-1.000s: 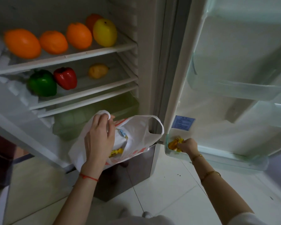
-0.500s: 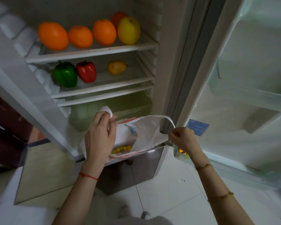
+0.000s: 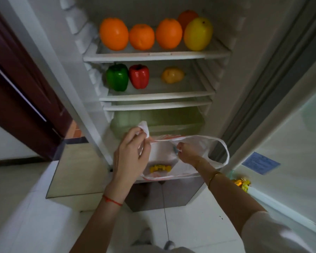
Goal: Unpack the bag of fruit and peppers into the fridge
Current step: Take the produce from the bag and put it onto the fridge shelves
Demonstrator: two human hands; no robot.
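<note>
A white plastic bag (image 3: 193, 152) hangs open in front of the fridge's lower drawer. My left hand (image 3: 130, 154) is shut on its left handle. Inside the bag's mouth, my right hand (image 3: 187, 152) closes its fingers around a small blue-wrapped item (image 3: 175, 149). A yellow wrapped candy (image 3: 160, 168) lies at the bag's bottom. On the top shelf (image 3: 153, 55) sit several oranges (image 3: 141, 36) and a yellow fruit (image 3: 198, 33). The middle shelf (image 3: 159, 95) carries a green pepper (image 3: 117, 77), a red pepper (image 3: 139, 76) and a small yellow fruit (image 3: 172, 75).
The fridge door (image 3: 290, 134) stands open at the right; its bottom bin holds gold and yellow wrapped candies (image 3: 242, 182). A pale green crisper drawer (image 3: 171, 119) sits below the shelves. A dark wooden door (image 3: 22, 88) is at the left. White tiled floor lies below.
My right hand left candies in the door's bottom bin, came back left and reached into the bag. My left hand kept its hold on the handle. The view turned toward the shelves.
</note>
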